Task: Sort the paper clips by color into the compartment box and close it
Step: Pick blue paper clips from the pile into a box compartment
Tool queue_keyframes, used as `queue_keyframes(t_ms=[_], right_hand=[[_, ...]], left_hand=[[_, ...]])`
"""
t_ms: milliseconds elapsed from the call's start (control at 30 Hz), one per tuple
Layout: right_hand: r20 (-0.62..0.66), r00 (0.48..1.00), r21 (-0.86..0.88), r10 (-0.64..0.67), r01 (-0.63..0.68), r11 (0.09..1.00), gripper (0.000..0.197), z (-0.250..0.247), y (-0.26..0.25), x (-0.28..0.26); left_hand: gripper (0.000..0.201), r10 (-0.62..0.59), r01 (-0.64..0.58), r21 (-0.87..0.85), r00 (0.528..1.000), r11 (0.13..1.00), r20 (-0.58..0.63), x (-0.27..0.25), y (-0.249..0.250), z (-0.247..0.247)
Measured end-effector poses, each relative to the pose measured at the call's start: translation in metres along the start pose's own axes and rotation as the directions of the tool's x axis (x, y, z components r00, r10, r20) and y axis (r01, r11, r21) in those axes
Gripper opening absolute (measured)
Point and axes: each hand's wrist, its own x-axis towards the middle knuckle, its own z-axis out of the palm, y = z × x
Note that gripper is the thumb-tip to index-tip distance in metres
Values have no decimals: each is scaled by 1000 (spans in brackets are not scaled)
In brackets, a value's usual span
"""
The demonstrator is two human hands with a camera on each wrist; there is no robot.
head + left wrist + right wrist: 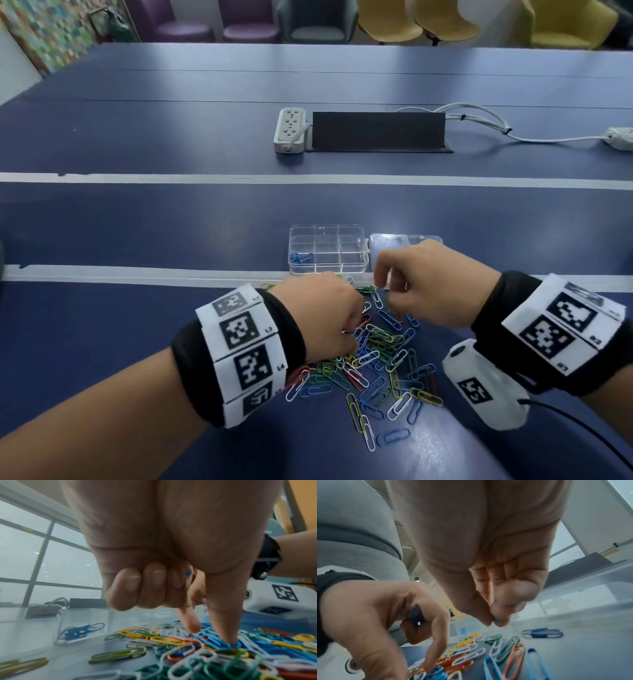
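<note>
A person's left hand (329,315) is working into a heap of paper clips (376,363) on the blue counter (137,222), index finger and thumb pressing down on a blue clip (217,641) while the other fingers (132,586) are curling round a few blue clips already gathered in the palm. Just beyond the heap, the clear compartment box (329,248) is sitting open, its lid (390,241) lying flat to the right. To the right, the right hand (431,284) is hovering over the far edge of the heap, thumb and fingertips pinching what looks like a small blue clip (495,620).

The sorting appears to be only starting: one corner compartment is holding a small cluster of blue clips (301,257), the others showing nothing. White, green, yellow, red or orange and many blue clips are lying tangled and overlapping, thin coated-wire loops likely to snag one another. Every other colour, and the closing of the lid, are waiting.
</note>
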Motion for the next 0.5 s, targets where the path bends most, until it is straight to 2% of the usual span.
queue_keyframes(t_ms=[100,233,333,500], right_hand=[[14,1000,-33,10,-10,999,25,1,3,-4],[67,998,-48,18,-14,999,22,9,-1,-8],[95,995,-67,11,-5,998,16,13,-5,-8],[76,997,-84,-22,28,996,21,13,-5,-7]], left_hand=[[25,-10,11,72,1000,997,-12,4,6,1],[23,-26,27,66,1000,997,-12,5,8,2],[17,-36,36,-13,999,999,-9,3,7,3],[6,-32,17,-213,997,977,-64,-1,1,-2]])
